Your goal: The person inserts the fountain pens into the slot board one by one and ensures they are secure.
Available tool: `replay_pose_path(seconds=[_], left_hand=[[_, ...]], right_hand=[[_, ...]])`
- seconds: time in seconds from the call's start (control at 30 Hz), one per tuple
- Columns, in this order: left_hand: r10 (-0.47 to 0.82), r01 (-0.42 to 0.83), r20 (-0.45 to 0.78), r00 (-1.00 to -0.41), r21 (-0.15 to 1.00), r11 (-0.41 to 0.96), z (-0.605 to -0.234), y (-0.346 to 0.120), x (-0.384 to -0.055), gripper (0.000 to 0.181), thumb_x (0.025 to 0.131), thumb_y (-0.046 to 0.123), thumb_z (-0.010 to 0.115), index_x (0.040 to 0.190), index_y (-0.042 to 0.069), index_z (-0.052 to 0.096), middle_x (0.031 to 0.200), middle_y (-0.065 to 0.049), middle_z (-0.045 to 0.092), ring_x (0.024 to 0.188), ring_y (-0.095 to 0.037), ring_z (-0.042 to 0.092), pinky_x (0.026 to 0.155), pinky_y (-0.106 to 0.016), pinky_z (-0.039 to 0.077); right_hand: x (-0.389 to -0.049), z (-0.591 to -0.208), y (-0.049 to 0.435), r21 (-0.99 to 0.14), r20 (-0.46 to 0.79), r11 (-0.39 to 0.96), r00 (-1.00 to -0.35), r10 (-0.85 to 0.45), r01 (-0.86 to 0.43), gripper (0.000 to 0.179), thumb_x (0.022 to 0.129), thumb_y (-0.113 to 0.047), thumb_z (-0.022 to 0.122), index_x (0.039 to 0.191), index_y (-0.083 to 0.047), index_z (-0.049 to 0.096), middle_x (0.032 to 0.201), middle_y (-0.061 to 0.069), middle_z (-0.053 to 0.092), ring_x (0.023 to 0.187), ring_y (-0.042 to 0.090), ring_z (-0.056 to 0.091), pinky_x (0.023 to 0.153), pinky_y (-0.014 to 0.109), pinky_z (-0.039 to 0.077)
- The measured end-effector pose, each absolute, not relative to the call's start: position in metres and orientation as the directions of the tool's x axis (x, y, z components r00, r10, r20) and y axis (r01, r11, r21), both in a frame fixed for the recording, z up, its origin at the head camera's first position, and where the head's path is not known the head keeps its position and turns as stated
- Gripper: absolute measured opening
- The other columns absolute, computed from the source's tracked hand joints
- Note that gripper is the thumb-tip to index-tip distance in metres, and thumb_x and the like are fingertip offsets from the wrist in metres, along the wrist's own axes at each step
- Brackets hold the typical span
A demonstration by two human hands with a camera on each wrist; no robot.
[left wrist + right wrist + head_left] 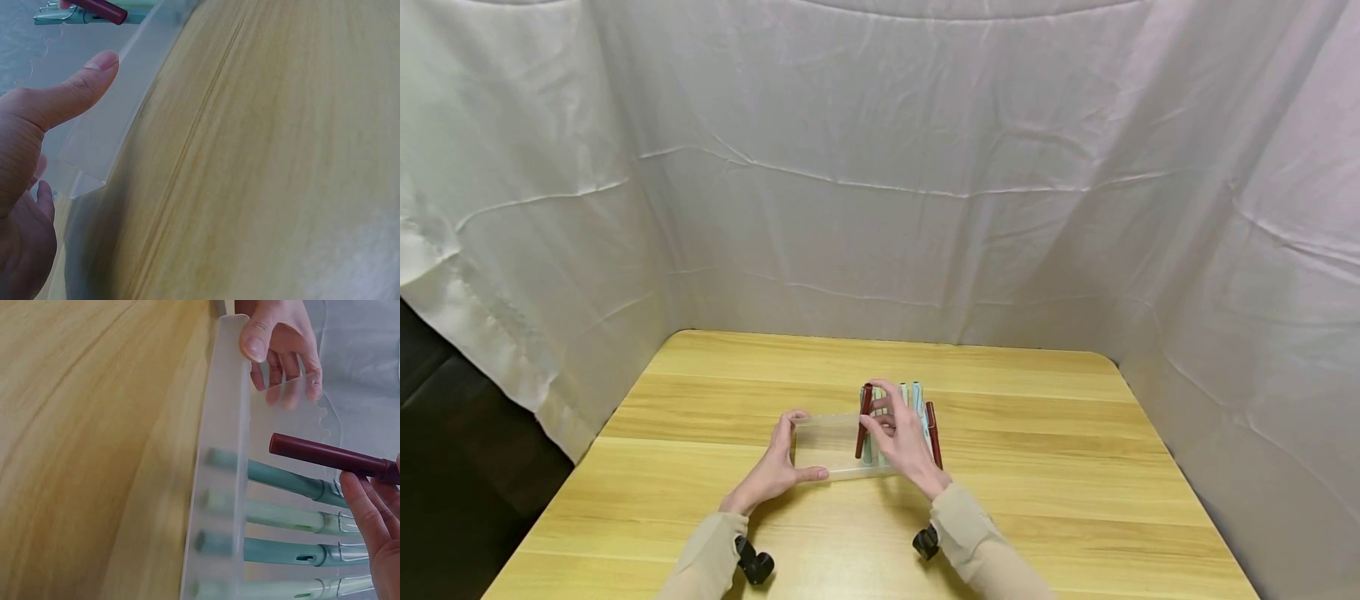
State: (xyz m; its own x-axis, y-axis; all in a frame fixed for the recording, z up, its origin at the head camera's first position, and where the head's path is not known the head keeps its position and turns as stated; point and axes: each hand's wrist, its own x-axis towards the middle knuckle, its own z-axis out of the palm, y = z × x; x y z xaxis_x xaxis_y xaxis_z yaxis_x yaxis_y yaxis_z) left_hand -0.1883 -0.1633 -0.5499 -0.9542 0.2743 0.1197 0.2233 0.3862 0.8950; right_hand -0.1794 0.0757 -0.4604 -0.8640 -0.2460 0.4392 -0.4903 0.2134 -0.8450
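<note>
My left hand [775, 468] grips the left end of a translucent plastic pen tray [827, 443], thumb on the near wall and fingers at the far side. Over the tray my right hand [908, 446] pinches a dark red pen [864, 423], held tilted near its capped end. In the right wrist view, the free end of that pen points towards the left hand. Below it, several teal and pale green pens lie side by side in the tray, among them a teal pen [281, 477] and a pale green pen [284, 515]. The right hand partly hides them in the head view.
To the right of the right hand are a light blue pen [918, 398] and another dark red pen [934, 437]. The wooden table [1075, 467] is bordered by a pale curtain [880, 250] at the back and sides. A black device sits on each wrist.
</note>
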Motion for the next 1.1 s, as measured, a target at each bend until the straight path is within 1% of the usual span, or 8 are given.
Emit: replay_pose_path(seconds=[0.17,0.23,0.4,0.47,0.5,0.67,0.9,1.1], left_hand=[[0.270,0.229,0.129,-0.954,0.895,0.382,-0.550,-0.163,-0.188,0.101,0.067,0.020,0.093,0.143,0.005,0.028,0.151,-0.024,0.029,0.150,-0.048,0.020,0.124,-0.068,0.011],[0.266,0.230,0.132,-0.955,0.894,0.384,-0.550,-0.163,-0.188,0.101,0.067,0.020,0.093,0.143,0.005,0.028,0.151,-0.024,0.030,0.150,-0.048,0.022,0.124,-0.068,0.012],[0.270,0.235,0.133,-0.954,0.891,0.389,-0.550,-0.163,-0.188,0.101,0.068,0.021,0.093,0.144,0.004,0.028,0.151,-0.024,0.030,0.149,-0.048,0.023,0.124,-0.069,0.014],[0.274,0.234,0.131,-0.953,0.892,0.388,-0.550,-0.163,-0.188,0.101,0.068,0.021,0.092,0.144,0.004,0.028,0.151,-0.024,0.029,0.149,-0.048,0.022,0.124,-0.069,0.013],[0.275,0.234,0.130,-0.953,0.892,0.387,-0.550,-0.163,-0.188,0.101,0.068,0.021,0.092,0.144,0.004,0.028,0.151,-0.024,0.029,0.150,-0.048,0.021,0.124,-0.069,0.013],[0.274,0.226,0.123,-0.954,0.895,0.384,-0.549,-0.163,-0.188,0.100,0.069,0.021,0.092,0.144,0.004,0.028,0.151,-0.024,0.029,0.150,-0.048,0.019,0.124,-0.069,0.012],[0.279,0.215,0.109,-0.954,0.898,0.384,-0.548,-0.164,-0.187,0.100,0.070,0.021,0.091,0.145,0.004,0.026,0.153,-0.024,0.025,0.151,-0.049,0.016,0.124,-0.070,0.010],[0.281,0.215,0.108,-0.954,0.898,0.383,-0.548,-0.164,-0.187,0.100,0.071,0.021,0.091,0.145,0.005,0.026,0.154,-0.025,0.024,0.152,-0.050,0.015,0.123,-0.070,0.010]], right_hand=[[-0.179,-0.462,0.074,-0.832,0.442,0.238,-0.858,-0.261,-0.501,0.051,0.093,0.007,0.063,0.140,0.004,0.043,0.102,0.034,0.065,0.081,0.046,0.073,0.071,0.051,0.064],[-0.184,-0.472,0.074,-0.834,0.434,0.242,-0.860,-0.270,-0.497,0.053,0.093,0.005,0.063,0.141,0.000,0.043,0.103,0.033,0.065,0.082,0.045,0.074,0.071,0.049,0.064],[-0.197,-0.498,0.076,-0.819,0.418,0.286,-0.859,-0.294,-0.497,0.057,0.094,-0.003,0.066,0.144,-0.013,0.041,0.106,0.024,0.068,0.085,0.035,0.075,0.074,0.029,0.066],[-0.196,-0.498,0.076,-0.806,0.420,0.307,-0.854,-0.307,-0.506,0.056,0.095,-0.005,0.065,0.145,-0.013,0.040,0.108,0.022,0.068,0.086,0.032,0.075,0.075,0.022,0.064],[-0.196,-0.499,0.076,-0.801,0.419,0.314,-0.853,-0.312,-0.509,0.056,0.095,-0.005,0.065,0.145,-0.013,0.040,0.108,0.022,0.069,0.086,0.032,0.075,0.075,0.020,0.063],[-0.194,-0.501,0.076,-0.793,0.405,0.339,-0.854,-0.326,-0.506,0.058,0.095,-0.005,0.066,0.145,-0.014,0.040,0.107,0.022,0.069,0.085,0.030,0.075,0.074,0.017,0.061],[-0.194,-0.503,0.074,-0.775,0.424,0.346,-0.841,-0.336,-0.529,0.057,0.095,-0.004,0.066,0.145,-0.007,0.040,0.102,0.020,0.069,0.082,0.029,0.075,0.071,0.016,0.061],[-0.194,-0.505,0.073,-0.748,0.431,0.387,-0.837,-0.336,-0.540,0.058,0.094,-0.005,0.067,0.145,-0.010,0.042,0.099,0.019,0.071,0.079,0.027,0.076,0.070,0.014,0.060]])
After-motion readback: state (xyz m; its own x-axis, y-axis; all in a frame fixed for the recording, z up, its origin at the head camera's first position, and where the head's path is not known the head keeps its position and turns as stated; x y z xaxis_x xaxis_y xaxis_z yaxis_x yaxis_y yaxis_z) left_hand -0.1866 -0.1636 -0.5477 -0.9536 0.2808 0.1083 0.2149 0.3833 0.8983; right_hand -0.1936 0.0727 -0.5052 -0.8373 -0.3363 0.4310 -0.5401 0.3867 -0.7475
